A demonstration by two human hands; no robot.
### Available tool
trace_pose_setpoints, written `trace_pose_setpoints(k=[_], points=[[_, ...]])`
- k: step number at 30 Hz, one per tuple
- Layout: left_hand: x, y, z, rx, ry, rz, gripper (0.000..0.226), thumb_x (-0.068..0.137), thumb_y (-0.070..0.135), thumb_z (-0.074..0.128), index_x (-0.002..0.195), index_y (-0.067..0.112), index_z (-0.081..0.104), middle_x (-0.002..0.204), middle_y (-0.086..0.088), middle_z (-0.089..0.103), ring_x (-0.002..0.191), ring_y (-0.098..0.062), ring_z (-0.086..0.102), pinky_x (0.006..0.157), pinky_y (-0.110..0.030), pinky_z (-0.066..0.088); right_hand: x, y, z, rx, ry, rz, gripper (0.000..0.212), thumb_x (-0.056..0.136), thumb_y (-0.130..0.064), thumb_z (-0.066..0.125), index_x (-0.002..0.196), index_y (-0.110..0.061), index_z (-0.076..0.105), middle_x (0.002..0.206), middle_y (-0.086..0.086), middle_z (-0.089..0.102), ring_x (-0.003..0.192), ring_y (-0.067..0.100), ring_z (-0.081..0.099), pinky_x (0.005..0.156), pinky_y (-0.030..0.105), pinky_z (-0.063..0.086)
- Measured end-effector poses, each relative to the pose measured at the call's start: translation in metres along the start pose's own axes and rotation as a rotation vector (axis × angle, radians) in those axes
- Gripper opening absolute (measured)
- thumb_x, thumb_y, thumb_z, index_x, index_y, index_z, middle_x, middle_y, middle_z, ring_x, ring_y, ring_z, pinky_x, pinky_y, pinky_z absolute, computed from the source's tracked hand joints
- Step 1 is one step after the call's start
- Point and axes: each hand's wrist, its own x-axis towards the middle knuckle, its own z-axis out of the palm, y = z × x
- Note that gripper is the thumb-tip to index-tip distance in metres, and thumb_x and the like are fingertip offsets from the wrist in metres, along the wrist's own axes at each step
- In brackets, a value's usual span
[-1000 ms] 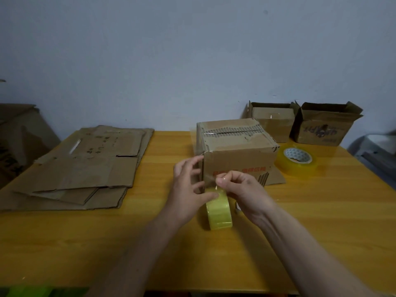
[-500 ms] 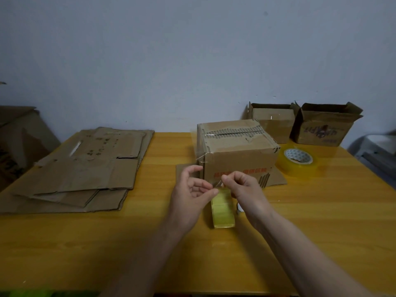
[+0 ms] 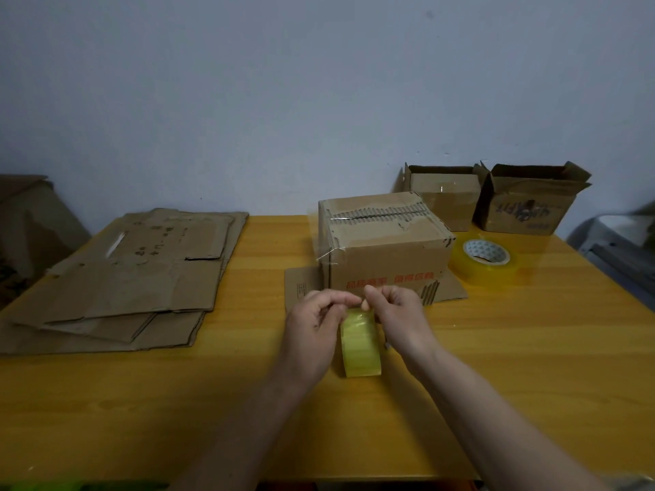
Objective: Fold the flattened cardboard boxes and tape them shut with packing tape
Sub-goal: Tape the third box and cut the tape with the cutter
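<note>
You've got the yellow wooden worktop (image 3: 496,366) spread out in front of you, and on its left the stack of flattened brown cardboard sheets (image 3: 134,278), lying flat and waiting. Centre stage, the folded brown cardboard box (image 3: 382,242) stands closed, a strip of clear tape across its top seam with a loose end at the left corner. It looks light and fairly stiff, though the walls are worn, so brace it by the corners, not the panels. Behind it, against the wall, two open brown cardboard boxes (image 3: 524,203) sit side by side. A wide roll of clear yellowish tape (image 3: 483,262) lies flat just right of the closed box.

Now the small stuff: the narrow yellow roll of packing tape (image 3: 360,343) stands on edge near the box, between your wrists. The film is thin, sticky and slippery to start; take it at the free edge on top. Your left hand (image 3: 315,324) curls beside the roll, fingertips at its top; your right hand (image 3: 397,315) pinches at the same spot. Both hands nearly touch, forearms angled inward.
</note>
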Motion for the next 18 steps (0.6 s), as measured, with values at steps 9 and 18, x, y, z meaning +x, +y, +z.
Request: trace_pose_setpoints(k=[9,18], points=[[0.0001,0.0009,0.0007,-0.016,0.039,-0.043,0.032,0.092,-0.003,0.056,0.082,0.026,0.066,0.088,0.0,0.065,0.078,-0.005,0.063,0.071,-0.018,0.052,0.0001,-0.0011,0.0026,-0.065,0.014,0.051,0.036,0.097,-0.028,0.052,0.068,-0.01,0.061,0.065,0.009,0.052,0.063,0.021,0.047,0.067,0.039,0.044],[0.0041,0.0066,0.0007,0.181,0.042,-0.053,0.02,0.083,0.006,0.073,0.102,0.012,0.074,0.093,0.001,0.064,0.079,-0.006,0.061,0.071,-0.008,0.048,-0.0017,-0.0015,0.0012,-0.109,0.007,0.033,0.036,0.098,-0.025,0.049,0.068,-0.011,0.061,0.064,0.0,0.054,0.062,0.013,0.049,0.065,0.032,0.04]])
